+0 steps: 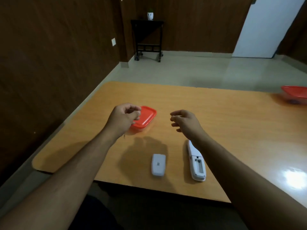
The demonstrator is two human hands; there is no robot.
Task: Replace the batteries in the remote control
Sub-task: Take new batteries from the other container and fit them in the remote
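Hovering above the orange counter (216, 113), both arms bare and stretched forward from the near edge. Left hand (123, 117) raised over the near-left end of a red-lidded container (146, 117), fingers curled inward with thumb and fingertips drawn close together; possibly pinching something small, but too blurred to tell. Right hand (185, 122) held in the air toward the middle of the counter, fingers loosely bent and parted, gripping nothing, well apart from the container and from the left hand.

Lying near the front edge, slightly right of centre: white remote control (196, 161), back side up, long axis running away from the front edge, battery compartment exposed and looking vacant at its near end. Far tip of the remote tucked under the right wrist in this view, no contact visible. Resting to its left, apart from it and also close to the front edge: white battery cover (158, 165), flat on the surface, a small dark mark at its middle. Dark shadow of the left hand cast on the counter between the cover and the container.

Sitting at the far right edge, cut off by the frame: second red container (295, 93). Standing against the brown back wall beyond the counter: black wheeled stand (147, 39) carrying a small white pot (150, 15) with a green plant. Bright glare on the counter near the right front corner.
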